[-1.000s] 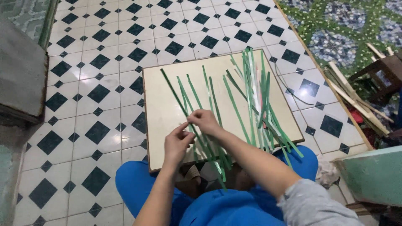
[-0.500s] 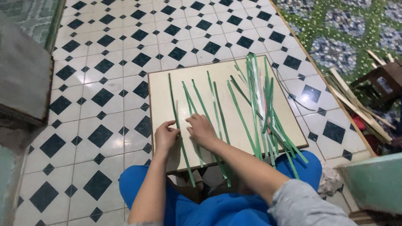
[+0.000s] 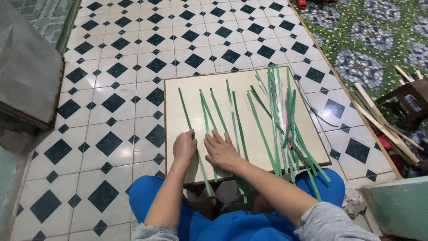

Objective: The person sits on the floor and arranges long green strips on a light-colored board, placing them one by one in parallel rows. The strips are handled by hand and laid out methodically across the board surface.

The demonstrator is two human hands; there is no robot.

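Currently green strips (image 3: 213, 117) are being laid out side by side on the worktop (image 3: 174, 160). Left hand (image 3: 184, 146) pins the leftmost strip, fingers curled; right hand (image 3: 221, 151) is pressed flat, empty, beside it. Next: likely another strip from the bundle (image 3: 280, 107) right of the hands.

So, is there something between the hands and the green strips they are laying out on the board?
No, nothing visible is in the way. The left hand rests on the leftmost green strip, and the right hand lies flat over the next strips on the cream board. The loose bundle of strips lies apart, to the right.
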